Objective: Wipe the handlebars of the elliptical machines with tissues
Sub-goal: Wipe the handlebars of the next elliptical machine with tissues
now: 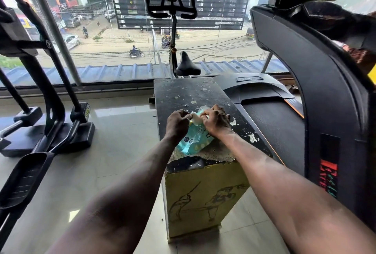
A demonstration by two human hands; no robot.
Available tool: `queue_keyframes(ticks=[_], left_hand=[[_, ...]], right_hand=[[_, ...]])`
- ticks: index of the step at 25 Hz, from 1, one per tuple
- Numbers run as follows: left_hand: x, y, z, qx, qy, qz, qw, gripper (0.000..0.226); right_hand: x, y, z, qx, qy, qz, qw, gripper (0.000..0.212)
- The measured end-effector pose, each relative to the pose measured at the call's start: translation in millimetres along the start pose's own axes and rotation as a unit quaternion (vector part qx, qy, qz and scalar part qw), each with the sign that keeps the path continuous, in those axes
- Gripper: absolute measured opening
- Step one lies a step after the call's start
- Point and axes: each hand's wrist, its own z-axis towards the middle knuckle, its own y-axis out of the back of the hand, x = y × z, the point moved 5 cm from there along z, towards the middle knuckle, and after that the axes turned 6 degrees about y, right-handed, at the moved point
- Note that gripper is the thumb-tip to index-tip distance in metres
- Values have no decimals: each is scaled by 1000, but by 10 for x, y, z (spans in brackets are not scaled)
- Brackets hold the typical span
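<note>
Counter (pixel 189 93): worn black top, paint chipped, yellow front with drawings | room: tiled gym floor, street-facing window (pixel 114 36), elliptical machine (pixel 46 111) left, treadmill (pixel 272 115) right | tissue pack (pixel 194 138): light blue, crumpled, lying near counter's front edge | left hand (pixel 177 120) grip pinching white tissue (pixel 195 119) | right hand (pixel 216 120) grip clamped on pack's top.

head-worn view, forward and downward

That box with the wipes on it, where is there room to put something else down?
The far half of the box top, beyond both hands and toward the bike saddle, is bare. The near end is crowded: the wipes pack, left hand and right hand.
</note>
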Motion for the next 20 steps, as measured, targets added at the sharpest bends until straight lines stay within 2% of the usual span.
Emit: queue_keyframes(ticks=[3,5,7,9,11,13,16,18,20], left_hand=[[-1,5,-40,17,3,-58,998,13],[25,6,-43,13,4,-78,997,12],[25,27,-43,16,4,-71,997,13],[-8,31,-42,38,-12,-60,997,16],[-39,26,-34,38,-14,-61,997,7],[-30,40,-11,20,12,-113,993,8],[-60,74,14,6,42,-228,973,14],[-133,115,1,6,49,-283,958,16],[-189,147,-24,19,65,-326,943,23]], right_hand=[[65,11,-8,2,26,-11,1000,34],[95,7,-5,6,25,20,999,25],[116,2,3,2,22,76,997,21],[98,-24,31,2,11,107,994,28],[64,-47,47,0,-3,127,992,29],[46,-53,47,-13,-2,128,992,25],[62,-30,51,-31,13,85,996,34],[125,17,82,-48,24,71,996,27],[181,60,119,-61,25,116,991,22]])
